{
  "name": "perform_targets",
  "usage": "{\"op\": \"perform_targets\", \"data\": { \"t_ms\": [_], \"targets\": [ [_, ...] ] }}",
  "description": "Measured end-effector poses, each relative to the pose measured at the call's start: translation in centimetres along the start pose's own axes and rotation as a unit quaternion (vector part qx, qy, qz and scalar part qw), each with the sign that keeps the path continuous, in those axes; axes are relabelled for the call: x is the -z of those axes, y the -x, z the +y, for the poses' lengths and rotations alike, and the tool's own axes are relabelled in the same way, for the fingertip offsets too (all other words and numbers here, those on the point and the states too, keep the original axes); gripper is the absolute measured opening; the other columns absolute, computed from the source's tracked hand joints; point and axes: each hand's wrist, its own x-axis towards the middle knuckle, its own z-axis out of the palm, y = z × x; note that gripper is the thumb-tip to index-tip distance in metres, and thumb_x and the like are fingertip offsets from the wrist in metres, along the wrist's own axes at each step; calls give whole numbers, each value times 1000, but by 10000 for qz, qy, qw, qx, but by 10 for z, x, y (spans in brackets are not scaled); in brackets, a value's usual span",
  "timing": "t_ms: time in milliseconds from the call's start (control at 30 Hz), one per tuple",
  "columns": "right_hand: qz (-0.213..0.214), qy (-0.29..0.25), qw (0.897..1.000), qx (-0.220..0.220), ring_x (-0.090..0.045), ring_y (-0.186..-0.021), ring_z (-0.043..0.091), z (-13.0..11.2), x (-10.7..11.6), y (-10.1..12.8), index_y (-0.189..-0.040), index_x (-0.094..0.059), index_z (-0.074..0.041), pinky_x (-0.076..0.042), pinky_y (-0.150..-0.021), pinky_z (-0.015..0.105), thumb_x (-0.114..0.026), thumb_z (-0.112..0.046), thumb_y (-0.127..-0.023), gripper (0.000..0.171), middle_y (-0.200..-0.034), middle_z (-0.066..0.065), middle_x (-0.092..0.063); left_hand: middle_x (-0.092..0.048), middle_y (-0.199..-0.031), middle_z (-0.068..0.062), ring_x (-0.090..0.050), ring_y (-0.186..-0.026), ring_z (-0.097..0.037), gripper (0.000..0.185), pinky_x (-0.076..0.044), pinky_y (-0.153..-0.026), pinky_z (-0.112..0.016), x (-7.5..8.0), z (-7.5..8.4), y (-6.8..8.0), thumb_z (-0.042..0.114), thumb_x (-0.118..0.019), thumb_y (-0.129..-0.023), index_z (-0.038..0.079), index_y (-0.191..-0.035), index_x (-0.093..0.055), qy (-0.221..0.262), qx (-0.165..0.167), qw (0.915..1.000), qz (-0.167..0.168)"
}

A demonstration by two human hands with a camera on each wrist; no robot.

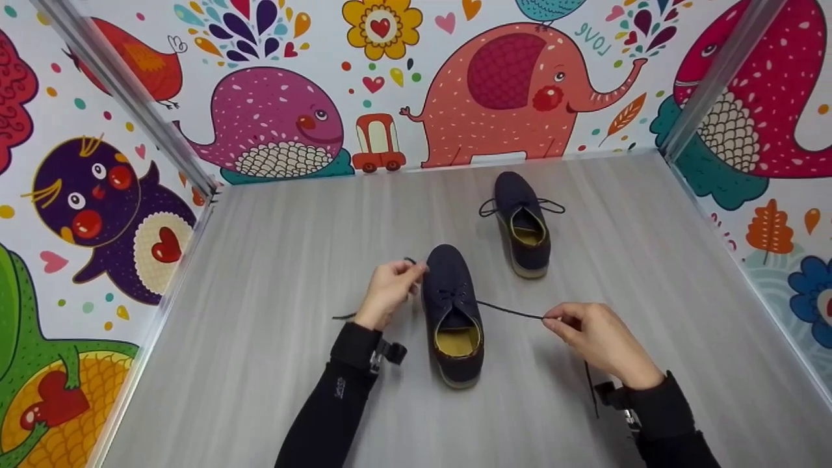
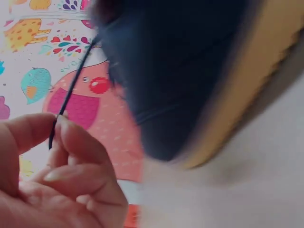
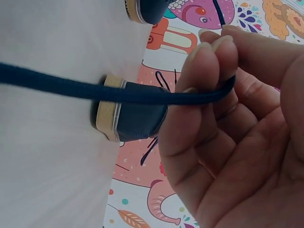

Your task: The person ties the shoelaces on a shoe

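Black, thin lace strand (image 2: 72,85) pinched between thumb and finger of the left hand (image 1: 390,289), just beside a low navy lace-up shoe (image 1: 455,315), yellow-lined and tan-soled, probably cloth though blurred up close, upright on grey wood-grain floor (image 1: 279,247). Farther off, rightward, a matching bow-tied shoe (image 1: 520,208). Rightmost, well apart from the left, the right hand (image 1: 601,338), pinching a second dark strand (image 3: 133,96) stretched from the near shoe.

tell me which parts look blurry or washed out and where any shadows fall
Head view: mostly clear, with a faint shadow on the floor beside the right hand; left wrist view: the near shoe looks smeared, the left hand somewhat crisper; right wrist view: the lace goes soft toward the left edge, and the floor is pale, with little detail.
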Motion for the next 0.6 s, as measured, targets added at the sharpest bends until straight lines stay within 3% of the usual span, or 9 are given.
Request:
{"op": "perform_targets", "data": {
  "t_ms": [100,300,400,467,600],
  "targets": [
    [-4,-25,10000,-69,-48,-60,10,-1,2,2,-98,-74,-20,-39,-54,26,-66,-28,-97,12,-75,-9,-62,-64,-80,-11,-55,-63,-18,21,-42,-54,-22,-1,29,-8,17,-67,-96,0,-84,-68,-593,-548,9967,24],
    [35,-15,10000,-26,-47,-59,9,-5,4,3,-98,-74,-20,-38,-53,26,-66,-29,-97,12,-72,-9,-60,-64,-76,-7,-57,-66,-22,19,-44,-57,-25,-26,78,-19,17,-67,-97,2,-87,-71,-1574,-1555,9749,-269],
    [61,4,10000,12,-47,-58,8,-5,4,3,-97,-74,-21,-38,-52,25,-66,-29,-97,12,-72,-10,-59,-66,-79,-4,-59,-69,-19,16,-47,-60,-25,-46,87,-21,18,-67,-96,3,-95,-73,-1880,-1729,9639,-757],
    [63,22,10000,42,-47,-58,8,-5,4,3,-97,-75,-21,-39,-52,25,-66,-29,-97,12,-72,-10,-59,-67,-83,-1,-59,-72,-14,17,-48,-63,-24,-57,88,-22,19,-67,-96,4,-101,-74,-2197,-1788,9521,-1152],
    [105,83,9999,105,-49,-59,8,-4,5,3,-97,-75,-21,-40,-54,26,-67,-28,-97,11,-74,-11,-61,-70,-92,0,-61,-79,-10,24,-49,-68,-23,-66,81,-20,20,-66,-97,5,-114,-73,-2727,-1858,9292,-1667]
  ]
}}
